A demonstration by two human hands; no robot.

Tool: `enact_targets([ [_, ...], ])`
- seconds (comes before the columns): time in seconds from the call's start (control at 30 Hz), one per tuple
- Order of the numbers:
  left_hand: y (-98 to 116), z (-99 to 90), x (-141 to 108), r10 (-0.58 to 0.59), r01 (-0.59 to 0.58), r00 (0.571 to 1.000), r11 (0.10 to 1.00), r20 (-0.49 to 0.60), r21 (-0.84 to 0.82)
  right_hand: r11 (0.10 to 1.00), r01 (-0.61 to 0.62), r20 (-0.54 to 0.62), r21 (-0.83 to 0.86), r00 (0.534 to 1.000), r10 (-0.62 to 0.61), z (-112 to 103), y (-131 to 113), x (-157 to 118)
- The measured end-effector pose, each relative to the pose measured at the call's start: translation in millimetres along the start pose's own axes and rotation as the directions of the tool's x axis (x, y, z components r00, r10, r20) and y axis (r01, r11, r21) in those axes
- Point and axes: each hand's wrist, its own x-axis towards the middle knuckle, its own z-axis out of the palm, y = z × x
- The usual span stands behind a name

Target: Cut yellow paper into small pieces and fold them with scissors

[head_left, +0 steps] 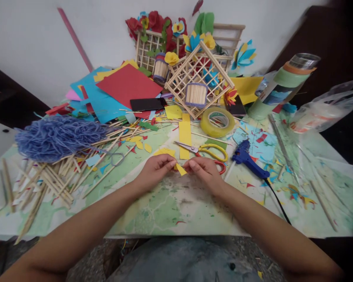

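A small yellow paper piece (181, 169) is held between my two hands over the middle of the table. My left hand (157, 170) pinches its left end. At its right end, the fingertips of my right hand (204, 172) are pressed together; whether they grip the paper is hard to make out. Just beyond the hands lie scissors (212, 150) with yellow and red handles, partly behind my right hand. A yellow paper strip (185, 135) lies under the scissors' blades. More yellow paper (164, 151) rests behind my left hand.
Blue yarn (59, 137) and wooden sticks (57, 180) cover the left. A blue glue gun (250, 160) with its cord and a tape roll (217, 122) lie right. Behind stand stick lattices (198, 80) with paper flowers, coloured sheets (129, 88), a phone (147, 104) and a green bottle (278, 90).
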Motion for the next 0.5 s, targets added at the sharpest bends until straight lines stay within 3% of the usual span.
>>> enact_targets([
  [0.23,-4.1,-1.4,-0.4,0.105,-0.106,0.994,0.982,0.019,0.155,0.993,-0.011,0.158,-0.116,0.987,0.03,2.6,-1.3,2.3],
  [0.5,0.0,-2.1,1.9,0.048,-0.052,0.998,0.994,0.042,0.094,0.976,0.013,0.182,-0.218,0.983,0.027,3.4,-2.6,3.2],
])
